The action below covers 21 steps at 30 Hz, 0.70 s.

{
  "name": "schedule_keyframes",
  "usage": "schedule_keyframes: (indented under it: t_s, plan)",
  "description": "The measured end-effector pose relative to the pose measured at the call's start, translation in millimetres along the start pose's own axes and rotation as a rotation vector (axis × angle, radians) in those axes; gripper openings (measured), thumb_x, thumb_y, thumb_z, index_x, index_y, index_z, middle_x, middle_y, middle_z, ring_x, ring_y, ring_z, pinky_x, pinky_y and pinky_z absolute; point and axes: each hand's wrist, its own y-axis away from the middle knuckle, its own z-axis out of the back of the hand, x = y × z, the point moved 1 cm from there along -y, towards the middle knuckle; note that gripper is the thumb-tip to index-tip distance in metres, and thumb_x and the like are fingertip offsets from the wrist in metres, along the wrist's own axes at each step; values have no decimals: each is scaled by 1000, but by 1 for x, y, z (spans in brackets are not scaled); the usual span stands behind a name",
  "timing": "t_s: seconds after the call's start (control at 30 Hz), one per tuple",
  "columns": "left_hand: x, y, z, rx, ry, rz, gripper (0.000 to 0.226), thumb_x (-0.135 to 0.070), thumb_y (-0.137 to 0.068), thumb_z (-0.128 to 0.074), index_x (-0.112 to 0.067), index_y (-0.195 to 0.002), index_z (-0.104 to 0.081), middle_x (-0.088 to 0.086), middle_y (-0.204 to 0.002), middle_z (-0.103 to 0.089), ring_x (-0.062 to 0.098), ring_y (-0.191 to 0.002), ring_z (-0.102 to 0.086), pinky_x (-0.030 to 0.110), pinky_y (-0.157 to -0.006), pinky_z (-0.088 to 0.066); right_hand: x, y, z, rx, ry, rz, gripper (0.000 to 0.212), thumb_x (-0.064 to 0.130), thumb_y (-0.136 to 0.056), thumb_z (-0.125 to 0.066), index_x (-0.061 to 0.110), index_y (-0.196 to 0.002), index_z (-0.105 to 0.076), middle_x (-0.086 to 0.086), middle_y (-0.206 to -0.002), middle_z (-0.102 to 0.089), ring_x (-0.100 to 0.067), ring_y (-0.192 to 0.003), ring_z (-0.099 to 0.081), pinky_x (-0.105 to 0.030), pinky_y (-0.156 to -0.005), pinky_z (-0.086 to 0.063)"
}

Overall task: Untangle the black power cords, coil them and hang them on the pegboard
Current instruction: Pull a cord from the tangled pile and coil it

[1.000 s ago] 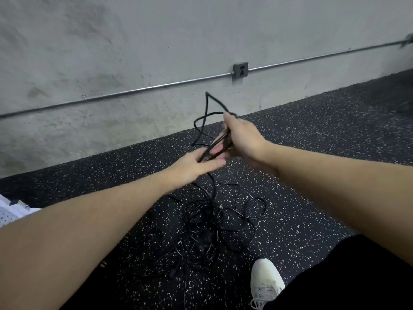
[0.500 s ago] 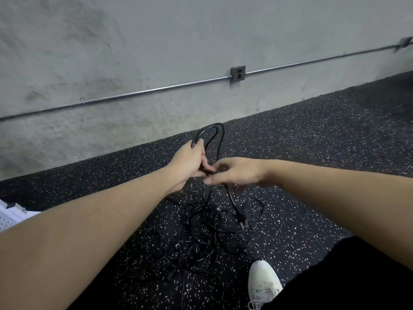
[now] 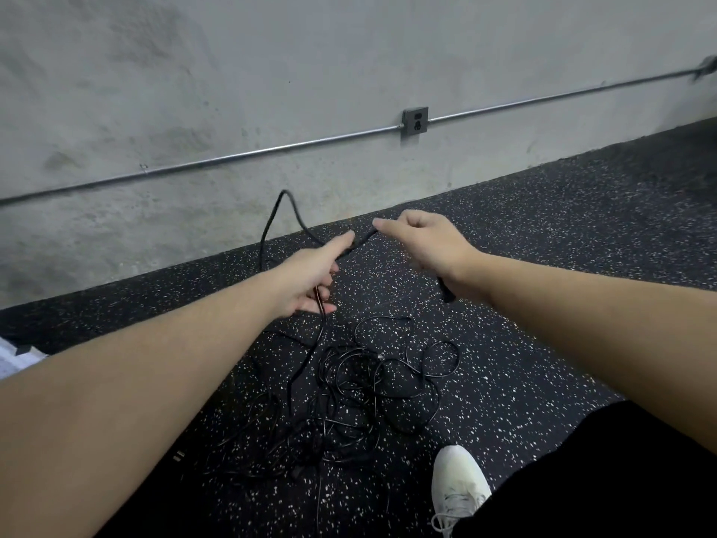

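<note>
right hand (image 3: 423, 242): pinches black cord (image 3: 361, 239) at fingertips, knuckles up; plug end (image 3: 446, 291) dangles below wrist.
left hand (image 3: 310, 275): fingers curled loosely round same cord, forefinger stretched along it toward right hand; strand drops from palm to floor.
gap between hands: short taut run of cord, hands near but apart.
loop (image 3: 285, 211): rises above left hand against wall, then falls back down.
change vs half second ago: hands were touching, loop small and low; now pulled apart, loop taller, one length drawn out straight.
change vs one second ago: right hand was high over left, bunching strands; now level with it.
meaning for task: likely measuring out next turn of coil; one cord partly freed, coiling just begun, hanging not started.
tangle (image 3: 349, 401): rest of black cords heaped on speckled floor (image 3: 543, 285) below hands, near white shoe (image 3: 459, 487); held strand runs into it.
pegboard (image 3: 15, 355): possibly pale edge at far left, cannot tell.
wall: outlet box (image 3: 415, 120) on metal conduit (image 3: 232, 157).
writing/brands: none readable anywhere.
</note>
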Motion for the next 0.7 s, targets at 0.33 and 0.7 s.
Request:
schedule_keyframes:
  t_s: [0.33,0.7]
  plan:
    - [16,-11,5,-154,224,112,92,-61,-87,-71,-17,-157,-32,14,-160,-36,44,-129,-51,66,-102,-48,13,-5,-16,85,-223,31,18,26,-102,-56,12,-91,-60,-6,-108,-78,-46,-123,-59,-64,-111,-37]
    - [5,17,5,-69,-382,-532,43,-66,-101,-36,-32,-123,-48,-15,-121,-62,1,-98,-61,43,-100,-48,24,-9,-14,14,-528,6,43,35,-108,-44,13,-72,-53,-11,-109,-77,-26,-106,-73,-40,-91,-60]
